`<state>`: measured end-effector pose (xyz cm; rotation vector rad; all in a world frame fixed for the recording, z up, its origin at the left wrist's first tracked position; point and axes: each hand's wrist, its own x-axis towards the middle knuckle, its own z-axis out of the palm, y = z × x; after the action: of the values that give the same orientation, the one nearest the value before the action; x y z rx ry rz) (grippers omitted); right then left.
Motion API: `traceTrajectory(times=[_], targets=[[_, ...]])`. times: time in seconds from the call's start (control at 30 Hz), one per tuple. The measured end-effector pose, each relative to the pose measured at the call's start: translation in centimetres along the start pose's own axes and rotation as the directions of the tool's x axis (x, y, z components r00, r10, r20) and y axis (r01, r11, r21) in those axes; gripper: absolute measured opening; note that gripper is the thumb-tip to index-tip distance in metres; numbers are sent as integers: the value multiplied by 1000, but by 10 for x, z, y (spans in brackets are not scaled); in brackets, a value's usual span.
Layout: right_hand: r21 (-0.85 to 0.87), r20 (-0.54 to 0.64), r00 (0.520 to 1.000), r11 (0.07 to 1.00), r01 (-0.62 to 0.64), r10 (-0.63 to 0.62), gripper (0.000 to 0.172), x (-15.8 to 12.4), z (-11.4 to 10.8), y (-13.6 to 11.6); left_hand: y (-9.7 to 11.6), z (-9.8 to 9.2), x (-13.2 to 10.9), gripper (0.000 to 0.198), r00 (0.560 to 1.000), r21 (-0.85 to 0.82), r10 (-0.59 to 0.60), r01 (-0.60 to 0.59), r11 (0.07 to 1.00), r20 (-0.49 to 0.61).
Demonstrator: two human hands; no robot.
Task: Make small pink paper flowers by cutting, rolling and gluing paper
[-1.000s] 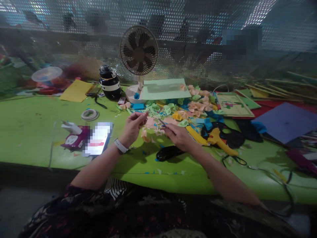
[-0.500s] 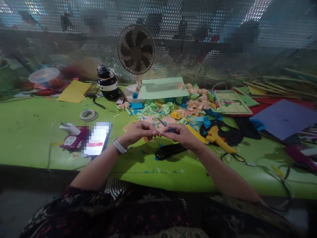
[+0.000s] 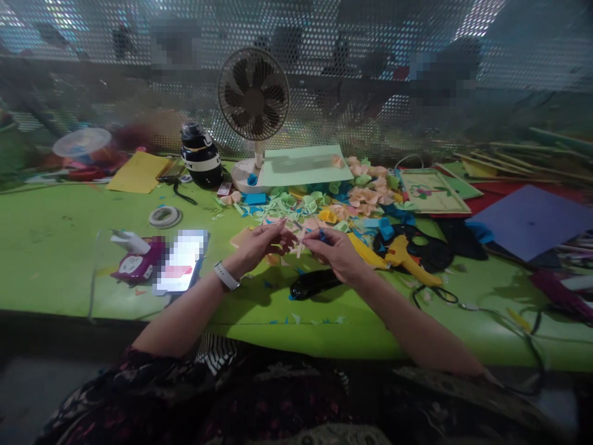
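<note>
My left hand [image 3: 266,243], with a pale watch band at the wrist, hovers over the paper scraps with its fingers loosely apart. No object shows clearly between them. Facing it, my right hand [image 3: 328,248] is closed on what look like small blue-handled scissors [image 3: 322,234], their thin metal tip pointing up and left. A small pale bit shows by my right fingertips, too blurred to name. Beneath and beyond both hands lie cut paper pieces [image 3: 290,203] in green, peach, blue and yellow. A black stapler-like object [image 3: 315,284] rests below my right hand.
A desk fan [image 3: 254,93] and a dark bottle [image 3: 201,156] stand at the back. Left are a tape roll [image 3: 165,216], a phone [image 3: 180,262] and a purple charger [image 3: 139,262]. A yellow glue gun [image 3: 410,259] with a cord lies right, near purple paper [image 3: 532,222].
My hands, whose fingertips met before, have moved slightly apart. My left fingers have loosened and lifted. The right hand keeps its hold on the scissors.
</note>
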<state>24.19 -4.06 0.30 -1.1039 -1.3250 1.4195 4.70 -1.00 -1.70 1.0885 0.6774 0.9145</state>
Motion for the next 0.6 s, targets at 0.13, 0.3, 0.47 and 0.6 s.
traceTrajectory(times=[0.13,0.3,0.47,0.6], targets=[[43,-137,987,995,86,-79,36,5,1,3,-1,5,-4,33,995,74,-52,45,996,86],[-24,-198,964,984,177,-178,32,7,0,5,-4,8,-6,24,999,79,-17,14,997,45],[-201,-182,950,955,218,-255,32,6,-5,5,-5,7,-4,25,1000,56,6,-7,998,30],[-456,-62,925,835,309,-376,36,2,-11,-1,-3,3,-2,27,997,60,75,-73,996,-30]])
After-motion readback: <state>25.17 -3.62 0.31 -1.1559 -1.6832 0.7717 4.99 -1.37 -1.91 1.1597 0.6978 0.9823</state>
